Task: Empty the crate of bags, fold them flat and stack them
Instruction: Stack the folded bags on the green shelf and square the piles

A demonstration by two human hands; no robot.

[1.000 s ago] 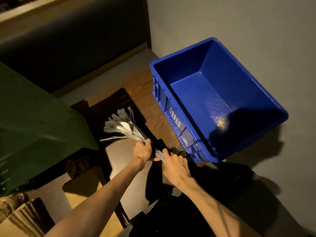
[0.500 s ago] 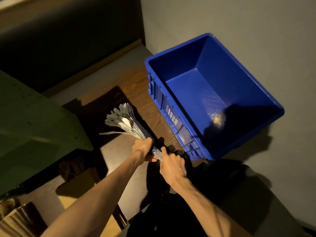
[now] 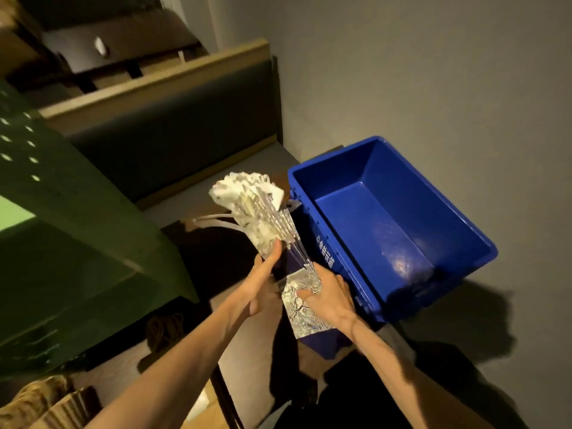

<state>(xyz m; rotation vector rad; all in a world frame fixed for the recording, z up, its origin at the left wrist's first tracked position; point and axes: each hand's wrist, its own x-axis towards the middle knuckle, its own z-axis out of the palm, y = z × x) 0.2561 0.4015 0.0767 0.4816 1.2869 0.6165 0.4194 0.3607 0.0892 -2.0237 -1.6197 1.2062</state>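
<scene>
A blue plastic crate stands against the grey wall on the right, with nothing visible inside it. Just left of it, both hands hold a thick bundle of flattened bags upright, edge on to me. The bags are dark blue with a silvery pattern, and their white handles fan out at the top. My left hand presses flat on the bundle's left side, fingers pointing up. My right hand clasps the right side lower down.
A green perforated metal panel slopes across the left. A dark padded bench back with a wooden rim runs behind. Brown paper bags lie at the bottom left, beside a wooden tabletop under the bundle.
The bundle has been tipped up from lying low and flat to standing upright beside the crate. My left hand opened flat against it. The camera tilted upward.
</scene>
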